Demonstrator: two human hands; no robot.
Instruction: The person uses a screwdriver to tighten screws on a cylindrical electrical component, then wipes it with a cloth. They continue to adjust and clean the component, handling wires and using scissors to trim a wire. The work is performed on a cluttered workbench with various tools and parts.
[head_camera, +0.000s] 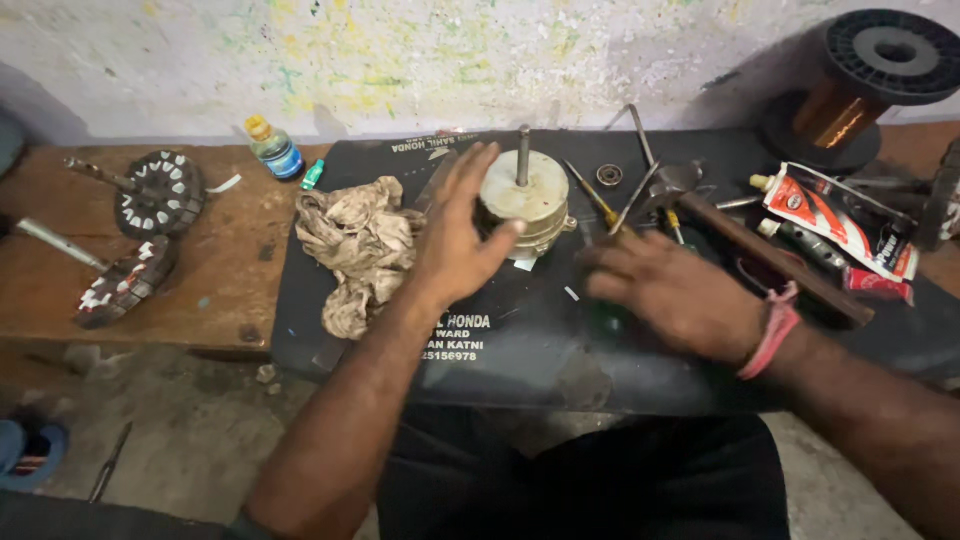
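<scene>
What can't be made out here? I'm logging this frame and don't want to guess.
- Head view: right hand is motion-blurred; whether it holds anything is unclear.
- Motor: left side hidden by left hand.
- Copper wire spool: cut by right edge.

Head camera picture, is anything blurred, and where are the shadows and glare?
Head view: the right hand is smeared by motion blur, while the left hand on the round cream metal motor housing is only slightly soft; light is dim and even, with a soft shadow on the wall behind the black spool of copper wire; faint glare lies on the black mat; the frame edges bow slightly.
</scene>
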